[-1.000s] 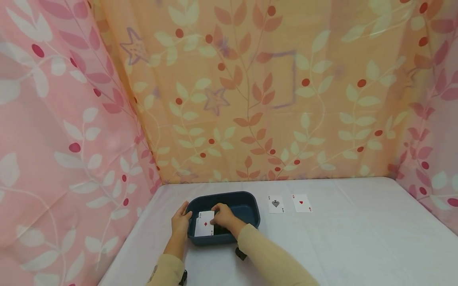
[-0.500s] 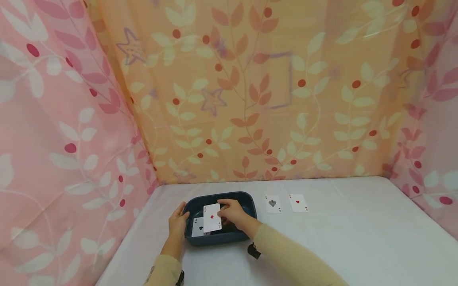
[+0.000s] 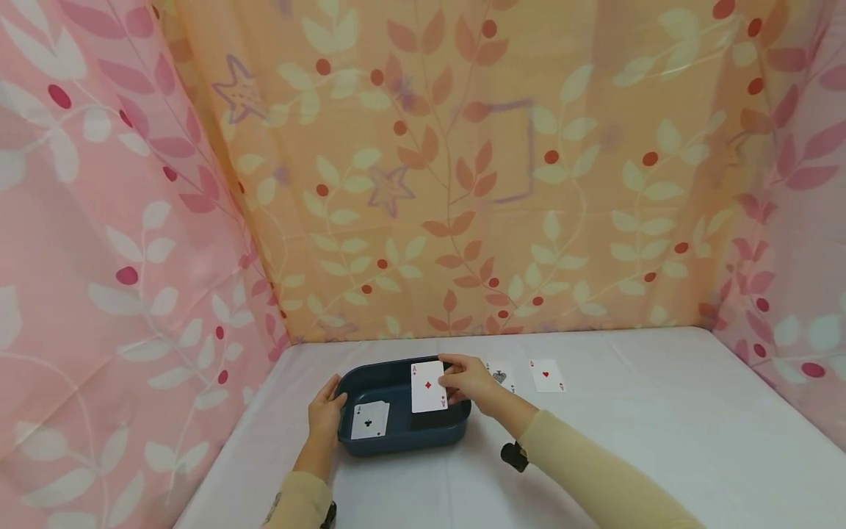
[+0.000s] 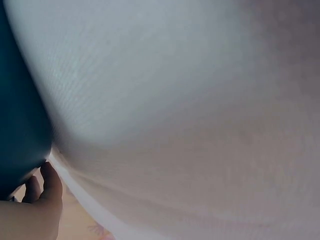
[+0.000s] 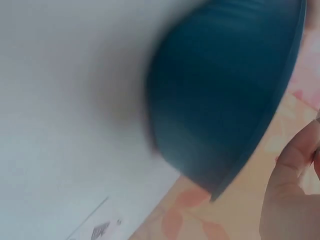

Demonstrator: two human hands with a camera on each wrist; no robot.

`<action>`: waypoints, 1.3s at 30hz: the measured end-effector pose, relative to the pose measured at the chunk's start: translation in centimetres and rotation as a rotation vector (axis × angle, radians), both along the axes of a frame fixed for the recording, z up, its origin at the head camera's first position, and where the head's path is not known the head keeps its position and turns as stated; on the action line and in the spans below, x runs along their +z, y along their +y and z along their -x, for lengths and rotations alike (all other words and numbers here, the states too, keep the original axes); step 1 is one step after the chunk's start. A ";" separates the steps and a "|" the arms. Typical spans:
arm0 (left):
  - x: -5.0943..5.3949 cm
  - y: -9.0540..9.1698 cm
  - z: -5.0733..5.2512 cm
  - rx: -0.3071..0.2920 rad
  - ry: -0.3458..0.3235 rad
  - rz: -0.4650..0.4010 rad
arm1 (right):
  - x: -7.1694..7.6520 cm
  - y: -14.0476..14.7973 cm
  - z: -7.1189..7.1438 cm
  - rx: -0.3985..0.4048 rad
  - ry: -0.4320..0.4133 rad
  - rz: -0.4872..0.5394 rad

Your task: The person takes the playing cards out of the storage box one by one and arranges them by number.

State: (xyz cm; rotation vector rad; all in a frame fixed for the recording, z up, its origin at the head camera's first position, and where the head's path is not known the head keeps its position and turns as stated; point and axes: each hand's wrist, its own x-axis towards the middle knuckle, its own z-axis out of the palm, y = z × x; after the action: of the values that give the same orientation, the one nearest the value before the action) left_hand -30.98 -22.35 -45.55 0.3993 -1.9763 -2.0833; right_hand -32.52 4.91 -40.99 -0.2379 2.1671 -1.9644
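Observation:
My right hand (image 3: 469, 378) pinches the right edge of an ace of diamonds (image 3: 428, 386), which faces up above the right half of a dark blue plastic bin (image 3: 403, 445). Inside the bin, at its lower left, lies an ace of clubs (image 3: 369, 421) with another card's edge showing beneath it. With the thumb over the rim and fingers outside, my left hand (image 3: 324, 415) grips the bin's left end. The left wrist view catches part of that hand (image 4: 42, 205) against the bin wall (image 4: 20, 110). In the right wrist view the held card is out of sight.
On the white-covered table (image 3: 608, 441), right of the bin, an ace of spades (image 3: 500, 376) lies partly behind my right hand. An ace of hearts (image 3: 546, 375) lies farther right. Patterned cloth (image 3: 423, 169) hangs behind the table and along both sides.
My right hand has lifted the ace of diamonds off the cards in the bin and carried it right, uncovering the ace of clubs. My left hand stays on the bin.

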 end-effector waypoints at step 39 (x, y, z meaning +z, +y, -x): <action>-0.4 0.0 0.1 -0.006 0.007 0.006 | -0.6 9.1 -1.4 -0.145 -0.039 -0.066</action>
State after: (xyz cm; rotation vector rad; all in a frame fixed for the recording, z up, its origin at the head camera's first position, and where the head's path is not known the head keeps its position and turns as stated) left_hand -31.04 -22.36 -45.94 0.3847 -1.9818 -2.0792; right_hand -31.08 13.99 -41.62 -0.0329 2.2778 -1.9495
